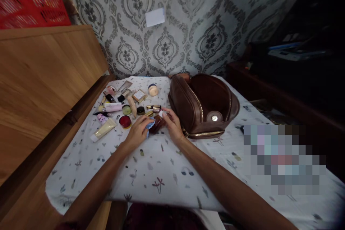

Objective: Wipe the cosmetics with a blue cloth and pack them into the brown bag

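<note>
Over the middle of the table, my left hand is closed on a small blue cloth, pressed against a dark reddish-brown bottle. My right hand grips the same bottle from the other side, by its white top. Fingers partly hide the bottle, so its full shape does not show. Just right of my right hand stands a brown toiletry bag, its zipped mouth wide apart. Beyond my hands lie a gold-and-dark lipstick tube and a small black-lidded jar.
Left of my hands are a red round tin, a pale yellow squeeze tube, a glittery compact and several other cosmetics. A wooden cabinet bounds the left side, with a red plastic basket on top. A patterned wall rises behind.
</note>
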`<state>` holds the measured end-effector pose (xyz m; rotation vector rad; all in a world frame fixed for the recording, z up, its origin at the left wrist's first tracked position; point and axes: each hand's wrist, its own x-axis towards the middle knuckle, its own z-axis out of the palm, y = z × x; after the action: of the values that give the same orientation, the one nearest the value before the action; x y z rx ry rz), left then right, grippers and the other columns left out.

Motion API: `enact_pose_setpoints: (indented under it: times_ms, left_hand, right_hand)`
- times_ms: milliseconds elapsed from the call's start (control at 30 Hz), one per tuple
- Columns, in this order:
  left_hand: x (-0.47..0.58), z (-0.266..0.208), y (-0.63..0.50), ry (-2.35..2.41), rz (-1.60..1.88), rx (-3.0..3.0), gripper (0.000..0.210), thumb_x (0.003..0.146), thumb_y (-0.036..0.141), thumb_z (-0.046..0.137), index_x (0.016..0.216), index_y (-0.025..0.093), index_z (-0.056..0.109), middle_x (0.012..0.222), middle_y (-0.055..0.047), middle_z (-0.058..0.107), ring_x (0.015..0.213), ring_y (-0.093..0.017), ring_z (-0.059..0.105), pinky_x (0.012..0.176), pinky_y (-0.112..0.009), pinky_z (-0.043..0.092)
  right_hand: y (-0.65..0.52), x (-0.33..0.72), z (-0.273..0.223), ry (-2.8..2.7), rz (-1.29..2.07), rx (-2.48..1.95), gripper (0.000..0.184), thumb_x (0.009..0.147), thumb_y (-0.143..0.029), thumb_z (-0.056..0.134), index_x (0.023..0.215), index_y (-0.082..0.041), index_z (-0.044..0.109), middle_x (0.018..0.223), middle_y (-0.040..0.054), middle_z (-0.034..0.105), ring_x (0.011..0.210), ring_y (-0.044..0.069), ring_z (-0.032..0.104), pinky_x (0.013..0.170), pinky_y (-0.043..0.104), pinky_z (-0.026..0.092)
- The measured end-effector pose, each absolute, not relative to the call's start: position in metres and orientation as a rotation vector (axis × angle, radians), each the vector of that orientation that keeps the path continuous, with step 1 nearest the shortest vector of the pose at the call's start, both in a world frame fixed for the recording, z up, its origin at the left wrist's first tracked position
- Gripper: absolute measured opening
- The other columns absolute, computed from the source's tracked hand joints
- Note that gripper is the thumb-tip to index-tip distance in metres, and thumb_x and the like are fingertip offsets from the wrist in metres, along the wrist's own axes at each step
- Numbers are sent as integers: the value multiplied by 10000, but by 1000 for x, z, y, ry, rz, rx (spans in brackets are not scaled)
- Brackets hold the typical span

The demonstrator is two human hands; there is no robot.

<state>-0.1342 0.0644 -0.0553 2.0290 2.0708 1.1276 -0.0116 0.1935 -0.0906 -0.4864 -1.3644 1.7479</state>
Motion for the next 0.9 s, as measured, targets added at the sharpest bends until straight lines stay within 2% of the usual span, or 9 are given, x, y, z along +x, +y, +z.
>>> enact_pose_setpoints:
  times_ms: [200, 300, 433, 533, 733, 900]
  left_hand:
    - [-141, -53, 42, 2035, 980, 2088, 417, 781, -1, 434, 1014, 225, 695, 1059, -72, 639, 1041, -227, 608, 945, -358, 503]
    - [-140, -44, 46, 2063, 1020, 2036, 385, 813, 16, 436, 1025, 219, 685, 1067, -67, 640, 1048, -223, 612, 966, -358, 500]
    - [-134, -38, 65, 2087, 1245, 1958, 435, 819, 26, 445, 1156, 207, 652, 1144, -71, 635, 1132, -226, 588, 1026, -362, 476]
    - [-129, -43, 77, 1985, 1284, 1960, 456, 831, 30, 434, 1204, 198, 636, 1204, -80, 637, 1168, -226, 586, 1058, -374, 460]
    - [-133, -61, 62, 1986, 1151, 1896, 471, 869, 68, 445, 1288, 219, 597, 1297, -93, 641, 1200, -248, 590, 1070, -428, 457]
    - [-138, -59, 37, 1978, 1041, 1904, 405, 860, 71, 452, 1187, 197, 655, 1115, -84, 699, 1043, -232, 647, 960, -391, 516]
  right_hand:
    - [196, -16, -94, -1380, 1669, -514, 419, 718, -556, 763, 946, -209, 706, 887, 17, 697, 809, 185, 609, 785, 317, 488]
    - [198, -13, -94, -1400, 1647, -513, 426, 719, -538, 771, 985, -207, 743, 956, 32, 727, 872, 199, 624, 869, 347, 480]
    - [198, -5, -92, -1440, 1686, -472, 434, 756, -547, 747, 1046, -225, 765, 1105, 50, 746, 1007, 229, 651, 966, 393, 471]
    - [196, 0, -91, -1455, 1731, -449, 460, 749, -568, 751, 1067, -237, 771, 1147, 49, 747, 1069, 248, 654, 1002, 418, 464]
    - [195, 2, -90, -1441, 1794, -480, 450, 736, -523, 783, 1077, -229, 773, 1021, 35, 765, 923, 207, 669, 898, 352, 491]
    - [195, 1, -86, -1370, 1911, -502, 445, 666, -502, 826, 1020, -239, 766, 934, 15, 747, 796, 174, 651, 733, 296, 495]
